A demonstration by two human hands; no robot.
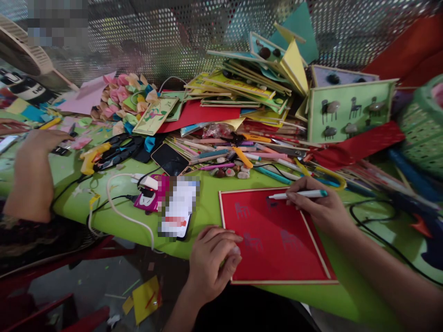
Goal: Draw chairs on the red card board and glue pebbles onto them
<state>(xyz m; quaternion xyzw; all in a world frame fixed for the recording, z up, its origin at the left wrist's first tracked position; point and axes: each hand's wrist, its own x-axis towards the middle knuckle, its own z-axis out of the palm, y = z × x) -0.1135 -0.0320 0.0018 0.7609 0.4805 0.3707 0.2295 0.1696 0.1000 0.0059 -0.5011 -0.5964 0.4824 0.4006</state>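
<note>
A red board (266,258) with a pale wooden-strip frame lies before me on the green tabletop. Several dark animal-like drawings (292,240) show on its surface. Pinched in my right hand (316,205) is a white marker (306,194) with a teal end, its tip at the dark drawing near the board's top edge. My left hand (216,258) rests at the left side of the board, fingers loosely bent and apart, holding nothing. The right-hand frame strip (316,246) sits inward from the red edge.
Beyond the board lie pebbles (228,172), pens and a stack of framed boards (238,85). A phone (178,207) and a purple power strip (154,193) with cables stand left. A co-worker's hand (43,138) is far left, a glue gun (429,226) right.
</note>
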